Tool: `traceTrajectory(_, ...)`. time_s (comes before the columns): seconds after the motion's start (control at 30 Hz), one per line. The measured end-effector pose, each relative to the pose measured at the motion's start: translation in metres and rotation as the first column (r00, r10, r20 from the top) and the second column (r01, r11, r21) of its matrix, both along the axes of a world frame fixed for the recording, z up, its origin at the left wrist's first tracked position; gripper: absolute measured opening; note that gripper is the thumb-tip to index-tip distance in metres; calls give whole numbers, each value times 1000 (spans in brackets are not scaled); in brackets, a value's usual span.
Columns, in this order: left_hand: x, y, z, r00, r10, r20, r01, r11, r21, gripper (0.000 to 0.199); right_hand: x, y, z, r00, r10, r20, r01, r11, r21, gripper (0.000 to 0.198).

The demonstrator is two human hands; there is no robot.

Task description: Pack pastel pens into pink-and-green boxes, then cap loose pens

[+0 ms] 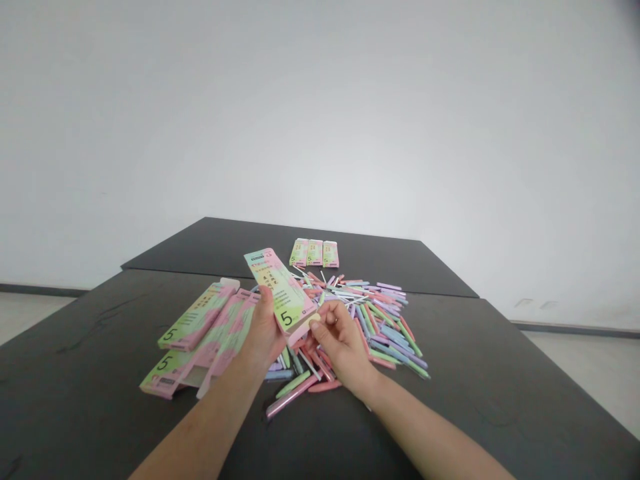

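Observation:
A pink and green printed carton (281, 293), marked with a 5, is held tilted above the table. My left hand (265, 333) grips it along its lower left side, thumb on the front face. At its near end, my right hand (343, 343) pinches the bottom flap between thumb and fingers. Beneath both hands spreads a heap of pastel pens (387, 327) in pink, green, blue and purple, with some thin white sticks among them. Whether anything lies inside the held carton cannot be seen.
Several similar cartons (197, 320) lie overlapping left of my left hand, some with loose flaps. Three cartons (314, 253) stand side by side beyond the pens. The dark table (480, 380) has a seam across it, and a pale wall (320, 133) rises behind.

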State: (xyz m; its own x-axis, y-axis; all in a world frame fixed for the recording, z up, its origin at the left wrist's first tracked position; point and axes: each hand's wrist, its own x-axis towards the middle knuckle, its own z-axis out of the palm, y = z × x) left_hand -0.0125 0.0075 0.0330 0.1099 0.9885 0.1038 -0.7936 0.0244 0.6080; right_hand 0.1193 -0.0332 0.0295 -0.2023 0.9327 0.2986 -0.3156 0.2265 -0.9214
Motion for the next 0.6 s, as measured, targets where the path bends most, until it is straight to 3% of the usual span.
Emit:
traceTrajectory(0.27,2,-2,-2,997,65,-34,-63,996,68,61,-3,1,2,996,-9,-83,-3,990,-140,37)
traceTrajectory(0.6,6,-7,3,999,8,-50,-3,994,105,55,-1,7,-1,967,10,-254,-73,969,-238,40)
